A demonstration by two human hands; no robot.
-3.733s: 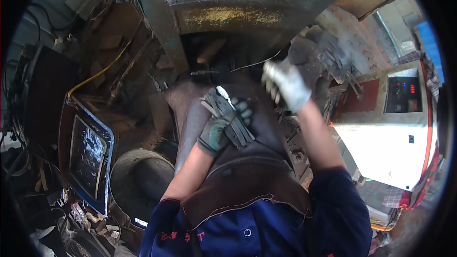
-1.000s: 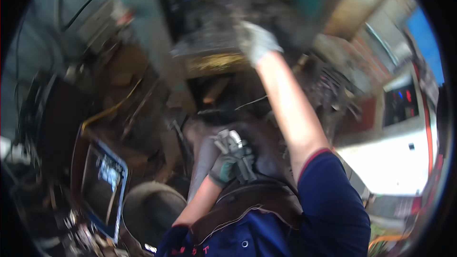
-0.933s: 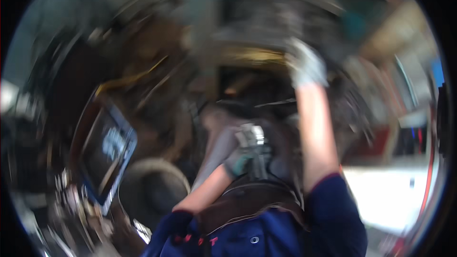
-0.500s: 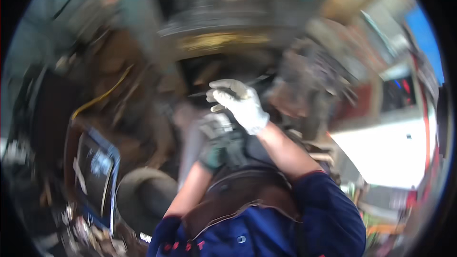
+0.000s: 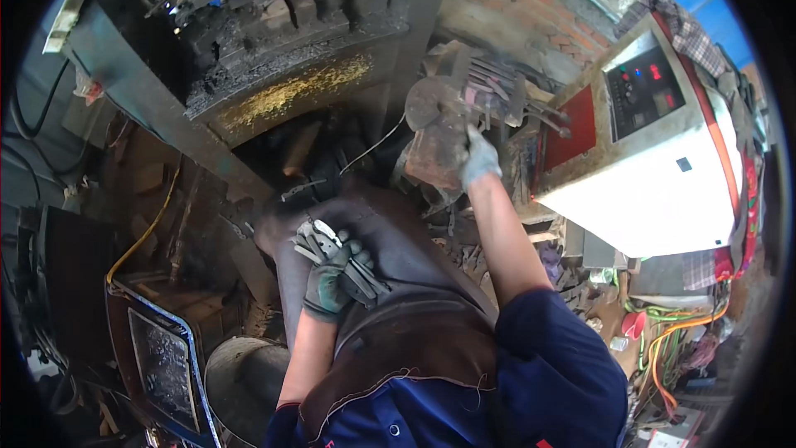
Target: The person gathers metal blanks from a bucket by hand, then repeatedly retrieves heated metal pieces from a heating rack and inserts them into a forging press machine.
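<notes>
My left hand (image 5: pixel 328 284), in a green and grey glove, is closed around a bundle of flat metal pieces (image 5: pixel 360 280) above my apron-covered lap. Their ends stick out on both sides of the fist. My right hand (image 5: pixel 480 163), in a pale, dirty glove, reaches forward to the near right edge of a rusty metal block (image 5: pixel 435 158). Its fingers look stretched out toward the block's top, and nothing shows clearly in them. Several dark metal strips (image 5: pixel 491 79) lie side by side on the block's far part, just beyond that hand.
A white machine cabinet (image 5: pixel 638 199) with a lit control panel (image 5: pixel 647 87) stands at right. Ahead is a heavy press-like frame (image 5: pixel 178 112) with a scale-covered ledge (image 5: pixel 290 91). A round bin (image 5: pixel 249 373) and a blue-edged frame (image 5: pixel 186 332) stand at left. Cables (image 5: pixel 663 348) lie at lower right.
My right hand has moved forward and right, from above the left hand to the rusty block. The left hand has shifted slightly left and down. The view has turned and is sharper.
</notes>
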